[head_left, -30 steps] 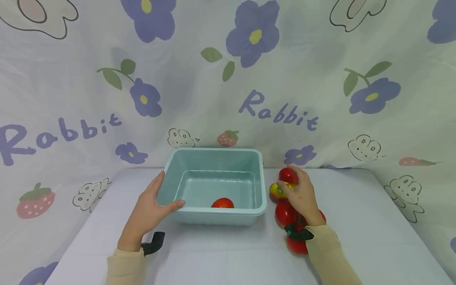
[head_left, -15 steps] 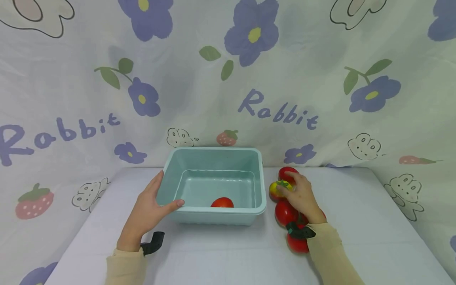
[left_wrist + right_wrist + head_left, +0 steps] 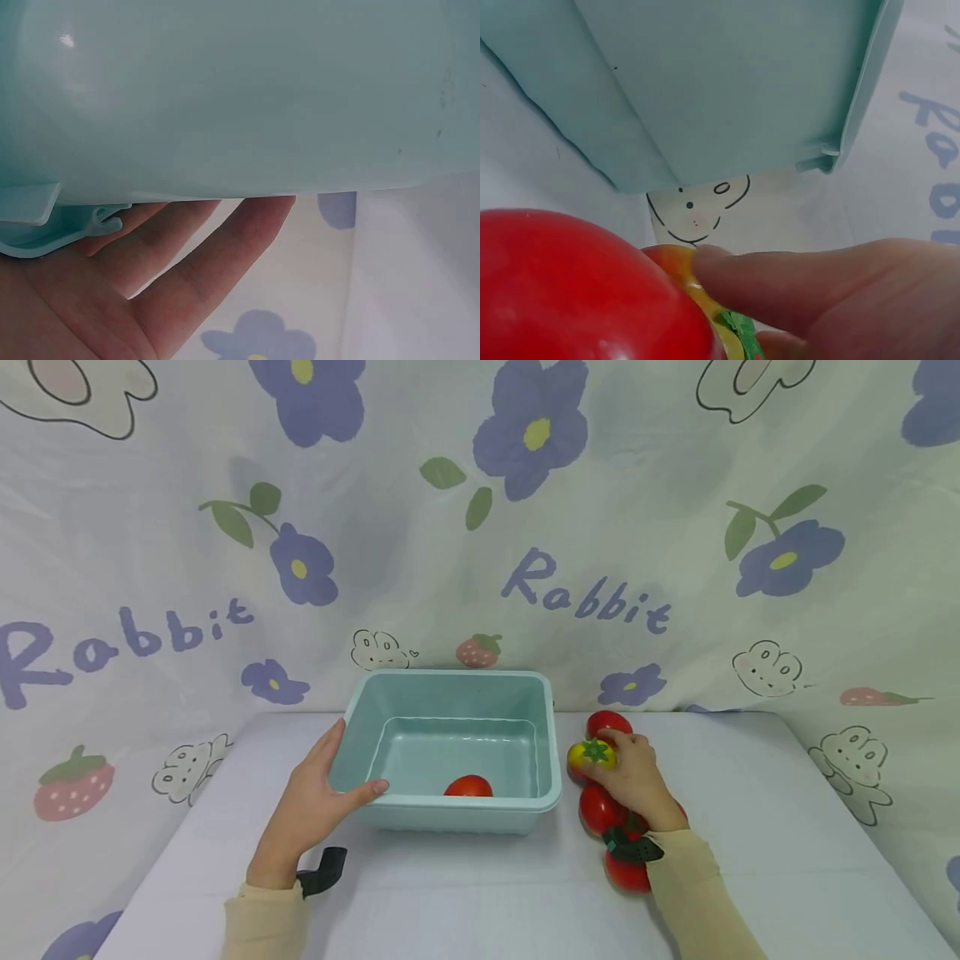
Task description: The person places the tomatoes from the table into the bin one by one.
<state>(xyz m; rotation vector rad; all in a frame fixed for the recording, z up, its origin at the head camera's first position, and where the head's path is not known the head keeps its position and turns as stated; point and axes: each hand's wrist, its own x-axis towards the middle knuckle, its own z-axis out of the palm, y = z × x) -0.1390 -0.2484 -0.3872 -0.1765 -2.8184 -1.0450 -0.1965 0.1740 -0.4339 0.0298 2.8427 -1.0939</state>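
In the head view a light blue-green plastic bin point(image 3: 457, 804) stands on the table. My left hand point(image 3: 307, 806) holds its left front corner, with the thumb on the front rim and the fingers point(image 3: 214, 277) along the outer left wall. To the right of the bin, my right hand point(image 3: 636, 779) holds a yellow-and-red tomato point(image 3: 592, 760) with a green star-shaped top between thumb and fingers. In the right wrist view the thumb presses this tomato point(image 3: 676, 264); a large red tomato point(image 3: 577, 292) partly hides it. One red tomato point(image 3: 468, 787) lies inside the bin.
More red tomatoes lie close around my right hand: one behind point(image 3: 608, 723), one in front point(image 3: 600, 810), another nearer point(image 3: 627, 872), and one partly under the wrist point(image 3: 679, 811). A patterned cloth point(image 3: 420, 560) hangs behind the white table point(image 3: 450, 893).
My right hand's fingers have drawn back from over the rear red tomato and closed around the yellow-and-red one. The left hand and the bin have stayed in place.
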